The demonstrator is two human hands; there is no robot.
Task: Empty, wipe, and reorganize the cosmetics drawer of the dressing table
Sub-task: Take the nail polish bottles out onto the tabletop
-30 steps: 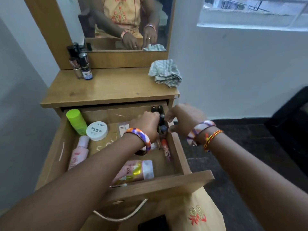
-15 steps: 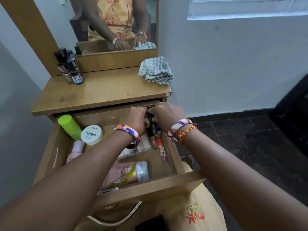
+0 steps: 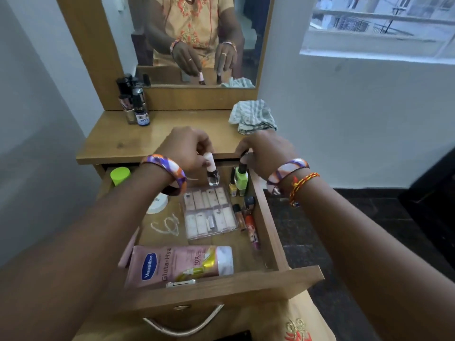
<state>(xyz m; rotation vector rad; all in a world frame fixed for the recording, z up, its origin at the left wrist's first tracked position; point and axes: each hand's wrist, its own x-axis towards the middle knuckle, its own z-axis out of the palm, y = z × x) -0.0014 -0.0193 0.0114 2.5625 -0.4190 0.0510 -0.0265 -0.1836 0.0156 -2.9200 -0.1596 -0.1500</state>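
The wooden drawer [image 3: 268, 217] stands pulled out under the dressing table top [image 3: 157, 136]. My left hand [image 3: 189, 148] holds a clear nail polish bottle [image 3: 213, 174] by its pale pink cap, above the drawer's back. My right hand [image 3: 263, 151] grips a green nail polish bottle [image 3: 240, 177] by its black cap, beside a yellow bottle [image 3: 232, 184]. In the drawer lie a clear box of nail tips [image 3: 209, 212], a pink Vaseline tube [image 3: 177, 265], a white jar [image 3: 157, 205], a green-capped bottle [image 3: 120, 175] and small tubes [image 3: 250, 222] along the right wall.
Several dark bottles [image 3: 134, 104] stand at the back left of the top, by the mirror [image 3: 192, 40]. A striped cloth [image 3: 253, 116] lies bunched at the back right. A tan bag with a handle [image 3: 187, 328] sits below the drawer front. White wall to the right.
Both hands have risen from the drawer's back right corner, each lifting a nail polish bottle. The view has tilted, so the drawer looks closer.
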